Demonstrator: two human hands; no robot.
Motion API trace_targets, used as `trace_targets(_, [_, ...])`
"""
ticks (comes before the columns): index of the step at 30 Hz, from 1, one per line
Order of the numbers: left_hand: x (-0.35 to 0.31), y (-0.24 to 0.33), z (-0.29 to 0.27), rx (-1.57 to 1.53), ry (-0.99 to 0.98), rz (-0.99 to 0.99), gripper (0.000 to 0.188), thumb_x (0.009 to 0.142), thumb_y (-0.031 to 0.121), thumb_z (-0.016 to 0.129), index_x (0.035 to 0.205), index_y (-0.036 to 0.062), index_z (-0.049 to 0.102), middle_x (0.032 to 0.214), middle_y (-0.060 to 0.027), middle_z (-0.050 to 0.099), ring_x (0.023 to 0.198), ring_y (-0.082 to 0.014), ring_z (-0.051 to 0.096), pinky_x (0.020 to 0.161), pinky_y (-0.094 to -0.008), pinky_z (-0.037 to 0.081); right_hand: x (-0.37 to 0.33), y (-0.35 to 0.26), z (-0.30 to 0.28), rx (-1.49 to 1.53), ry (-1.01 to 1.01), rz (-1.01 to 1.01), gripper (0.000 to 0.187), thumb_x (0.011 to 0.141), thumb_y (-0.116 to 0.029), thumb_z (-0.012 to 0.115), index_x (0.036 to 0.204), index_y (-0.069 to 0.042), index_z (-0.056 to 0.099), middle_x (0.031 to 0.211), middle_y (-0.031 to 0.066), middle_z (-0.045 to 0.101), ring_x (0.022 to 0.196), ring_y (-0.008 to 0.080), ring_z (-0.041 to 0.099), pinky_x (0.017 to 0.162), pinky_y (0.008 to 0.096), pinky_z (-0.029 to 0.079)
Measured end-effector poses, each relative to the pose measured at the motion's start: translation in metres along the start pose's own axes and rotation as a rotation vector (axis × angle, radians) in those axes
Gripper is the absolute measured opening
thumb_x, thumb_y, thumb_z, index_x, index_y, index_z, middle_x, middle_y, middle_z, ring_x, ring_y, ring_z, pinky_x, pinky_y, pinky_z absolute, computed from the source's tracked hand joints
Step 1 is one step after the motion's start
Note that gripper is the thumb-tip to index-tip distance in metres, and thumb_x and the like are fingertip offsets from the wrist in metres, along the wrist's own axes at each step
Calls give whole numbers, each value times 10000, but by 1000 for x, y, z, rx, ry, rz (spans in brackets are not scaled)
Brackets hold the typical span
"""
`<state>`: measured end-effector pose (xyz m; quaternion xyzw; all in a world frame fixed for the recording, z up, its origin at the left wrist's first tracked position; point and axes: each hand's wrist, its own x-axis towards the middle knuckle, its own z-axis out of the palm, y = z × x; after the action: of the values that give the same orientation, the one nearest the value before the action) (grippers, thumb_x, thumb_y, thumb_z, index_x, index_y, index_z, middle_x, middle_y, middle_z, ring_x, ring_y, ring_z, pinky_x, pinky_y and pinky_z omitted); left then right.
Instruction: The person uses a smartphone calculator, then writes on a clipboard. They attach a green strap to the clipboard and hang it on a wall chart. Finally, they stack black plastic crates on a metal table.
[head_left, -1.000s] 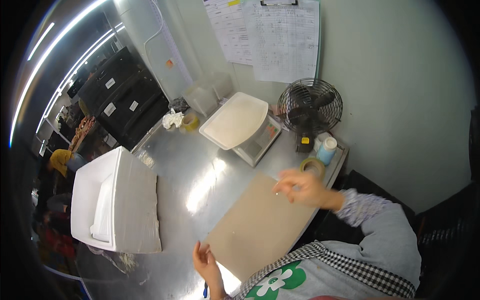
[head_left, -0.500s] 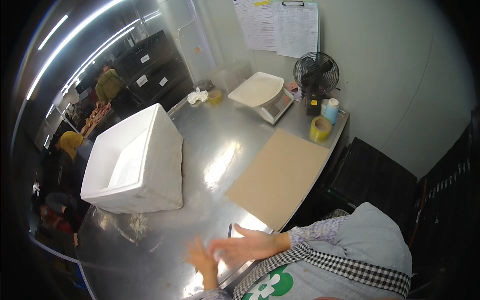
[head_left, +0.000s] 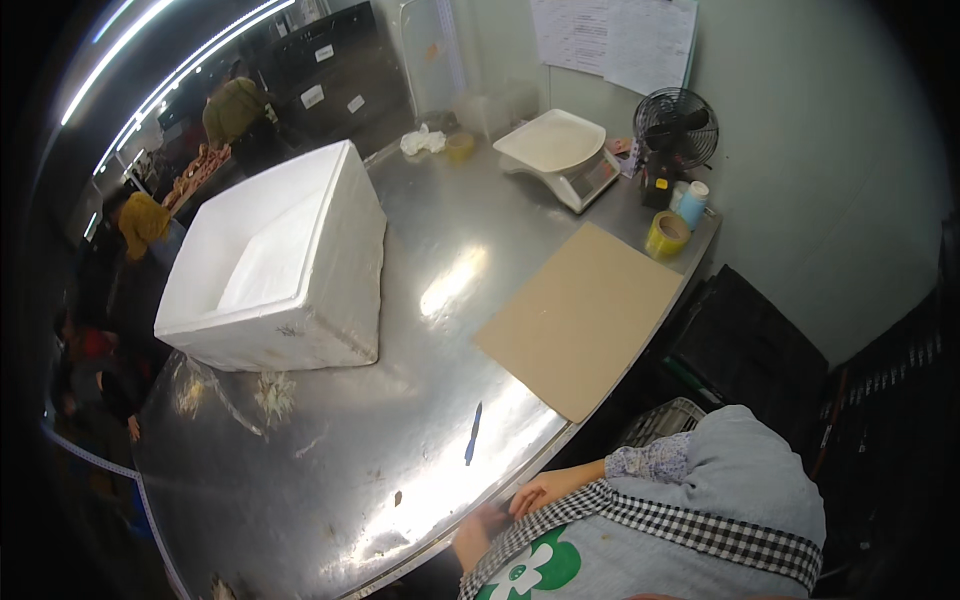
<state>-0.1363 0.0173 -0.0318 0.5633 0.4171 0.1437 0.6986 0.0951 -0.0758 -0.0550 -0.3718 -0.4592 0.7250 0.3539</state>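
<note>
Left hand and right hand close together by the near edge of the counter, partly hidden, grip of each impossible to tell, blue pen lying near them, brown cardboard sheet flat beyond, rightward.

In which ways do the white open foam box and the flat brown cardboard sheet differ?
The white foam box stands tall and hollow; the brown cardboard sheet lies thin and flat. The box is white, the sheet brown. Both rest on the shiny metal table.
</note>
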Motion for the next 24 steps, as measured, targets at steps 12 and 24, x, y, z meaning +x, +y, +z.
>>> trace_targets(12, [-79,19,-52,285,-90,-256,368,1028,256,413,1308,57,545,1268,-118,594,1205,-214,519,1011,-312,397,18,78,61,-64,-24,362,442,993,-263,481,1368,-30,454,1376,132,496,1272,240,467,1086,361,349])
trace_targets(24, [-216,-176,-298,1155,-218,-267,443,916,421,549,1177,72,628,1162,-200,623,1066,-358,599,881,-508,462,108,167,262,-646,585,147,253,917,-213,589,1064,-21,662,863,101,706,712,266,659,667,347,527])
